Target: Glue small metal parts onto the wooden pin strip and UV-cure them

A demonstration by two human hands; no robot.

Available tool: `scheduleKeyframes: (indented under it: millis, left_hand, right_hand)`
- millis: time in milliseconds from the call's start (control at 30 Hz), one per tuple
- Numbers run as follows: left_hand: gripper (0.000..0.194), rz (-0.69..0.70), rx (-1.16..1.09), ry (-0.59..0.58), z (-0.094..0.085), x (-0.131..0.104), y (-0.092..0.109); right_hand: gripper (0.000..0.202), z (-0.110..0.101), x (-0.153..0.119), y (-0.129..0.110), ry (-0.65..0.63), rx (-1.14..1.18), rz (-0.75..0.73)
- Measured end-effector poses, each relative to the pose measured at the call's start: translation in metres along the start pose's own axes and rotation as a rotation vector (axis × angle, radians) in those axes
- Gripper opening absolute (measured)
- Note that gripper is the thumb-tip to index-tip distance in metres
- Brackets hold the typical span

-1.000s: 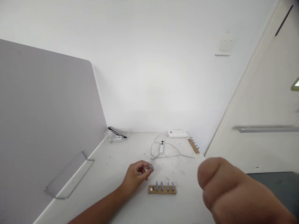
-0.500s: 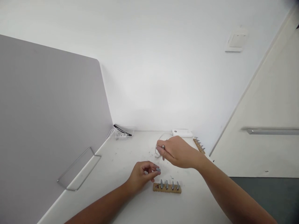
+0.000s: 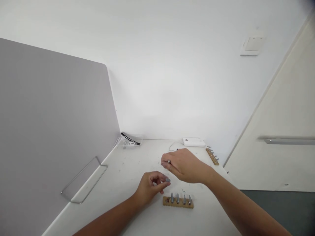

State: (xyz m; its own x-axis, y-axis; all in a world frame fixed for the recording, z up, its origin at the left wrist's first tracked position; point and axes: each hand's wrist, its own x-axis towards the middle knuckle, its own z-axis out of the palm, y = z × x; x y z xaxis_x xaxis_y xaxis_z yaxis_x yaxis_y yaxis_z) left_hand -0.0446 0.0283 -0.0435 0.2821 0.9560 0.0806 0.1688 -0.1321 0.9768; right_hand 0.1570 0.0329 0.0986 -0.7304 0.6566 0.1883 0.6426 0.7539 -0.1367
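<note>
My left hand (image 3: pixel 150 186) is closed in a pinch on a small grey piece (image 3: pixel 167 180) between thumb and forefinger. Above and just beyond it, my right hand (image 3: pixel 180 165) is wrapped around something with a round, shiny metal end (image 3: pixel 169 161) showing by the thumb; the rest is hidden in the fist. Below both hands lies a brown wooden strip (image 3: pixel 181 205) on the white table. Several grey pointed pegs (image 3: pixel 178 198) stand up from it in a row, and a dark spot marks its left end, where no peg stands.
A second brown strip with grey pegs (image 3: pixel 212 156) lies at the back right beside a white box (image 3: pixel 194 142) with a cable. A clear tray (image 3: pixel 133 141) sits at the back left. A grey panel (image 3: pixel 56 131) with a wire loop (image 3: pixel 85 183) borders the left side.
My right fist has come slightly left and down, nearer to my left hand. My left hand keeps its pinch on the grey piece. The whole view has shifted a little.
</note>
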Motion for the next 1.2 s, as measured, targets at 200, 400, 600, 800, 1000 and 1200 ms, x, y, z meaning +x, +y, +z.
scheduleKeyframes:
  millis: [200, 400, 600, 800, 1000, 1200]
  left_hand:
    - [0.023, 0.020, 0.009, -0.010, 0.000, -0.001, 0.006]
    - [0.022, 0.061, 0.064, -0.037, -0.003, -0.002, 0.008]
    - [0.024, 0.006, 0.014, 0.003, -0.001, -0.002, 0.003]
    - [0.027, -0.001, -0.019, 0.002, 0.000, -0.001, -0.001]
    - [0.025, 0.054, 0.016, -0.032, -0.001, -0.002, 0.003]
    - [0.029, 0.030, 0.028, 0.002, 0.000, -0.002, 0.002]
  right_hand:
    - [0.036, -0.011, -0.010, -0.009, -0.150, 0.051, -0.093]
    - [0.034, -0.009, -0.004, -0.021, -0.132, 0.317, -0.168]
    - [0.036, 0.003, 0.002, -0.003, -0.001, 0.116, -0.016]
    - [0.040, -0.003, -0.005, 0.007, -0.105, 0.095, 0.025]
    - [0.034, -0.008, -0.005, -0.009, -0.185, 0.299, -0.064]
    - [0.033, 0.002, 0.003, -0.012, -0.058, 0.239, 0.028]
